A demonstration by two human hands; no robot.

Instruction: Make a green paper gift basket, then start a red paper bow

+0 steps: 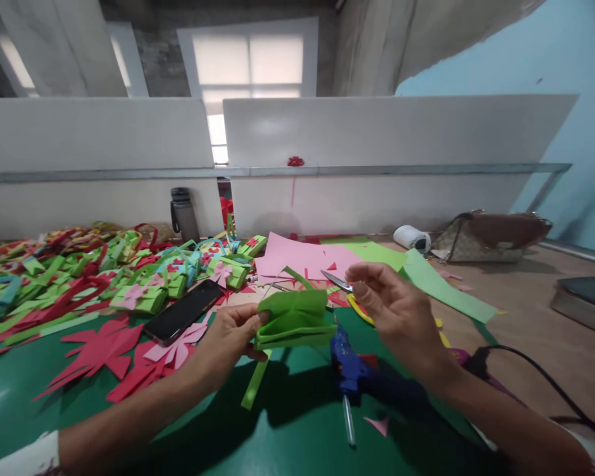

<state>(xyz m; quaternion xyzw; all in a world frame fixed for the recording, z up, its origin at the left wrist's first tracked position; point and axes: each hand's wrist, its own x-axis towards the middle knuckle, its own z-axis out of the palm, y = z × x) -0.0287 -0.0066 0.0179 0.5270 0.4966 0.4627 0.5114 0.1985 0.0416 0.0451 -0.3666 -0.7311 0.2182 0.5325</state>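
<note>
My left hand [235,334] pinches the left edge of a small folded green felt bag [295,320], held over the green table. A green strip [256,380] hangs below it. My right hand [394,311] is raised to the right of the bag, thumb and fingers closed together. A pointed metal blade [336,280] shows right at those fingertips; whether they grip it I cannot tell. Behind this hand is a yellow handle [359,309], partly hidden. Beneath, between bag and right forearm, is a blue glue gun [346,360] with a clear glue stick [348,420].
Red flower cutouts [104,347] and a black phone [183,311] lie on the left. Many decorated green bags [143,294] pile behind them. Pink sheets [297,254] and green sheets [441,287] cover the back. A bottle [183,215], handbag [493,238] and black cable [540,363] are around.
</note>
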